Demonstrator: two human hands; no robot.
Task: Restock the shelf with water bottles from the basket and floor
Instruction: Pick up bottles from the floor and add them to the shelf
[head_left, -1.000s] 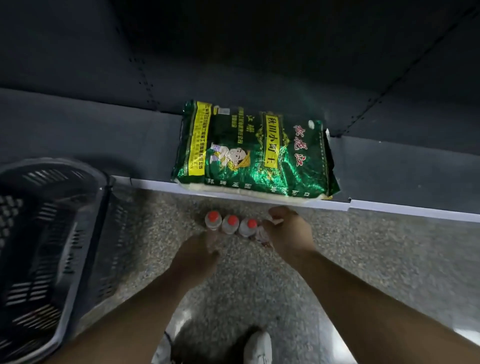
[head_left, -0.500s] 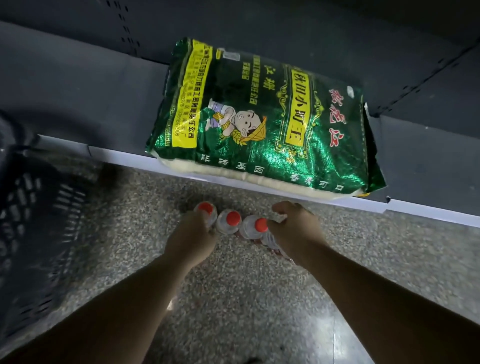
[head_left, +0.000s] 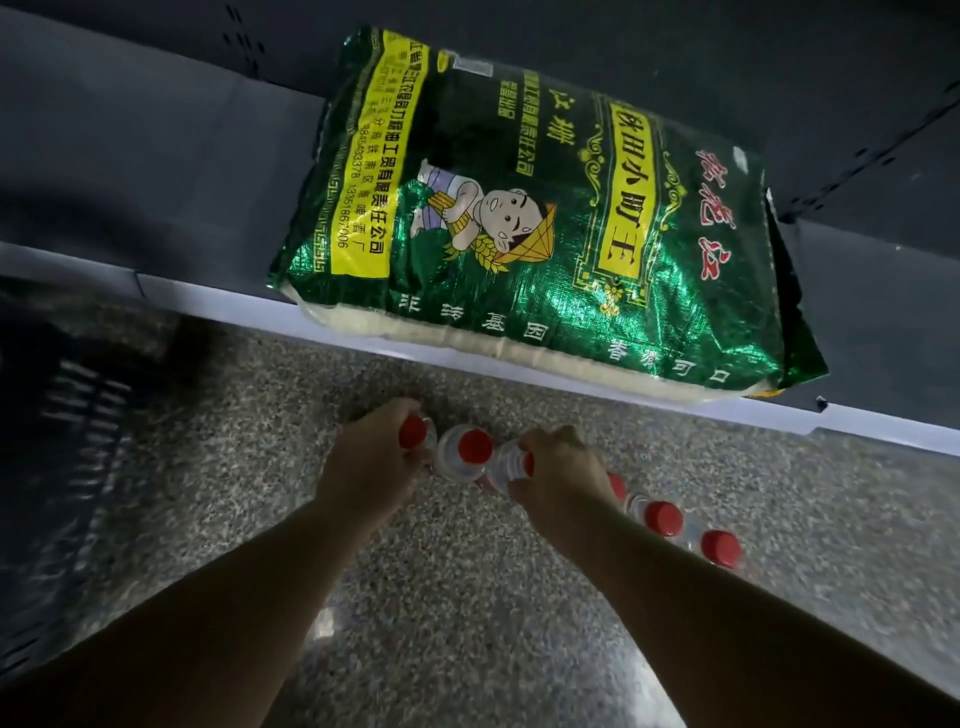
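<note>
Speckled stone floor (head_left: 467, 597) before a dark bottom shelf (head_left: 130, 171); both hands on a row of water bottles.

Red-capped water bottles (head_left: 465, 452) stand upright on the floor in a row running rightward, just in front of the shelf's pale front edge. Left hand (head_left: 371, 467) grips the leftmost bottle, fingers curled round its neck below the cap. Right hand (head_left: 563, 475) grips the third bottle, fingers clenched round its neck. One bottle stands between the two hands, touching its neighbours. Further bottles (head_left: 665, 519) continue the row beyond the right wrist. On the shelf lies a green rice bag (head_left: 530, 218), flat, its lower end overhanging the front edge. Dark slotted basket (head_left: 67, 441), blurred, sits at the left on the floor.
</note>
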